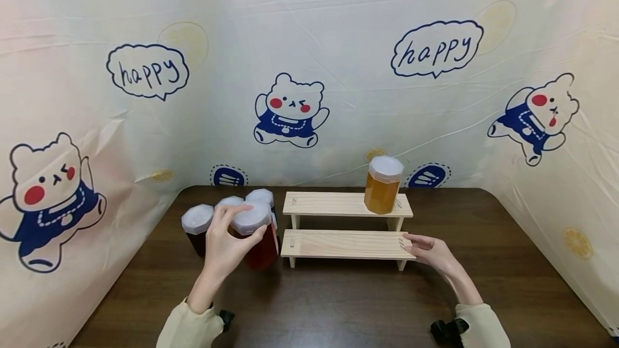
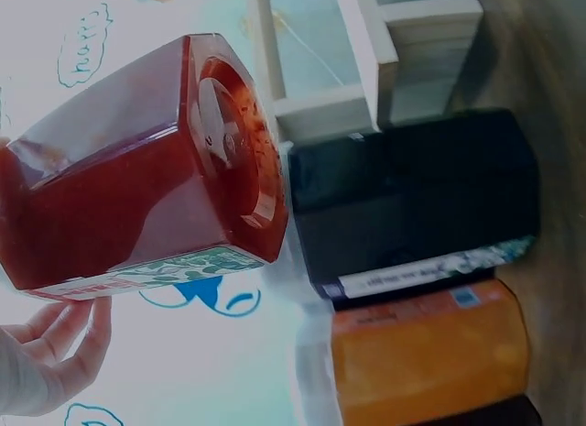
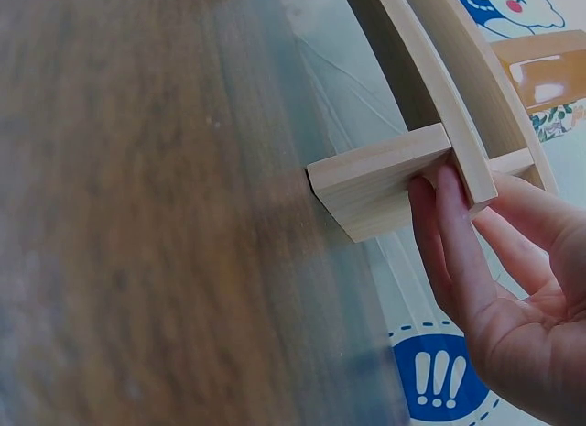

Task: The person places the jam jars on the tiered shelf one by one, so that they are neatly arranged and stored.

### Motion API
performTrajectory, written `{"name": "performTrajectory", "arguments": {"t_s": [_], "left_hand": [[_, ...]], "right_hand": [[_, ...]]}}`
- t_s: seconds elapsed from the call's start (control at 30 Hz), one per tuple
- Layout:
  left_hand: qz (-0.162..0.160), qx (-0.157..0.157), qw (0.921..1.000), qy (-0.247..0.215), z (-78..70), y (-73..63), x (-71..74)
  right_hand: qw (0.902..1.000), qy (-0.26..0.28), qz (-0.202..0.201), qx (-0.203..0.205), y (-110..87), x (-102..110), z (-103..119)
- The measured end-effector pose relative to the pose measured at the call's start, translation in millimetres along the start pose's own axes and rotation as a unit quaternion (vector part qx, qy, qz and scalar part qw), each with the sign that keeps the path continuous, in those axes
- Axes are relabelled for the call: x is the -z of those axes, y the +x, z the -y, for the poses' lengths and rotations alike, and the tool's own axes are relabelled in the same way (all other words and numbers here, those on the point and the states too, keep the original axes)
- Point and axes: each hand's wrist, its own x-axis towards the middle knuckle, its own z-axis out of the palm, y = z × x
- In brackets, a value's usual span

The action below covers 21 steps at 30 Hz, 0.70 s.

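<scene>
Red jar was held raised just left of wooden shelf, long axis near upright; lid was pinched by nearer left hand; shelf's right end was gripped by right hand.

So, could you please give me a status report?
Left fingers hold red jar off table. Right fingers grip right end of lower shelf. Amber jar on upper shelf, right side.

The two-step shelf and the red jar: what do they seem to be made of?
Shelf: pale wood, seemingly unpainted and smooth, with grain lines showing. Red jar: probably clear plastic, though glass is possible; its glossy sides catch reflections. Its lid: whitish, likely plastic, judging by the faceted, moulded look.
</scene>
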Motion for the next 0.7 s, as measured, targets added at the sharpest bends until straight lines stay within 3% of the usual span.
{"name": "performTrajectory", "arguments": {"t_s": [0.7], "left_hand": [[0.017,-0.027,0.9991,-0.026,-22.9,22.0,-33.1]], "right_hand": [[1.0000,0.004,0.003,0.005,0.3,1,-1]]}}
